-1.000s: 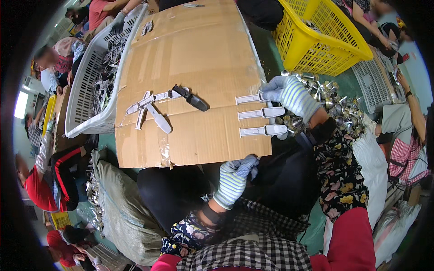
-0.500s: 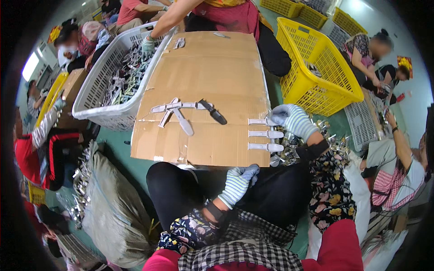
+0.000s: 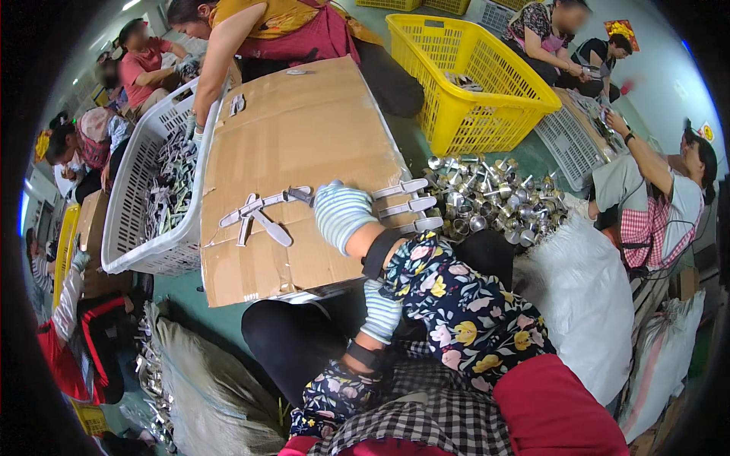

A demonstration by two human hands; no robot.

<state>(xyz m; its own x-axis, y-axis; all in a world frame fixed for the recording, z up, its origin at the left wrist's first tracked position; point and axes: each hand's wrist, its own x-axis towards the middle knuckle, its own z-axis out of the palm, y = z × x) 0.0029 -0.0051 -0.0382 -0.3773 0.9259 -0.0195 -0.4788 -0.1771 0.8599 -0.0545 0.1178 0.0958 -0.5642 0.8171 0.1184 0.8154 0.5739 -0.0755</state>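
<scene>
My right hand (image 3: 342, 216), in a striped glove, reaches over the brown cardboard (image 3: 304, 144) with its fingers bent round one end of a dark grey handle-shaped piece (image 3: 302, 195); the glove covers that end. Left of it lie light grey handle-shaped pieces, one (image 3: 270, 226) slanting beside a crossed pair (image 3: 245, 219). Three more form a row at the cardboard's right edge: a far one (image 3: 401, 188), a middle one (image 3: 408, 206) and a near one (image 3: 420, 226), partly behind my right wrist. My left hand (image 3: 382, 310) is near my lap, its fingers hidden behind my right forearm.
Shiny metal parts (image 3: 487, 197) are heaped right of the cardboard. A white basket (image 3: 141, 247) of grey pieces stands left, with a co-worker's hand (image 3: 195, 131) at its rim. Beyond are a yellow basket (image 3: 487, 125) and co-workers. Sacks (image 3: 582, 292) flank me.
My right hand has left the row at the right edge and moved left to the dark piece. My view has turned, and my right forearm now covers the left hand's fingers.
</scene>
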